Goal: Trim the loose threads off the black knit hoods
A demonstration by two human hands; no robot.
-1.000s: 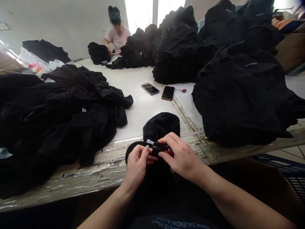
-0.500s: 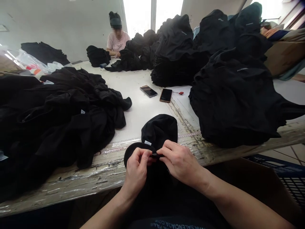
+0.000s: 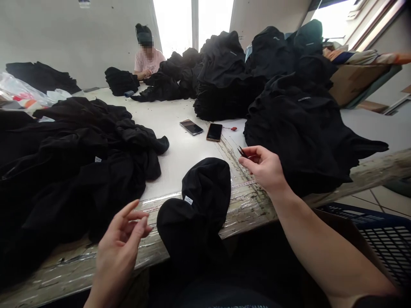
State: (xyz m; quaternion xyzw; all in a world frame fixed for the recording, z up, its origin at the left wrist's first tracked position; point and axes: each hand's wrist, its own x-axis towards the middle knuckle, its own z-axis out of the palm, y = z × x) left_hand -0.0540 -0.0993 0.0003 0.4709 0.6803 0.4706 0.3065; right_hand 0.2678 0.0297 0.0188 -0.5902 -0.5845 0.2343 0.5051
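A black garment (image 3: 199,205) with a small white label lies over the table's near edge in front of me. My left hand (image 3: 120,246) hovers to its left, fingers spread and loosely curled, holding nothing. My right hand (image 3: 265,164) is raised to the garment's right, above the table, fingers pinched round a small dark pair of snips (image 3: 242,152) whose tips stick out to the left.
A heap of black garments (image 3: 73,158) fills the left of the white table (image 3: 180,128); tall black stacks (image 3: 298,124) stand at right and behind. Two phones (image 3: 202,129) lie mid-table. A person in a pink top (image 3: 146,60) works at the far end. A blue crate (image 3: 382,235) sits lower right.
Both hands have let go of the garment's edge and moved apart: the left dropped down-left and opened, the right rose to the right with the snips. The camera tilted up.
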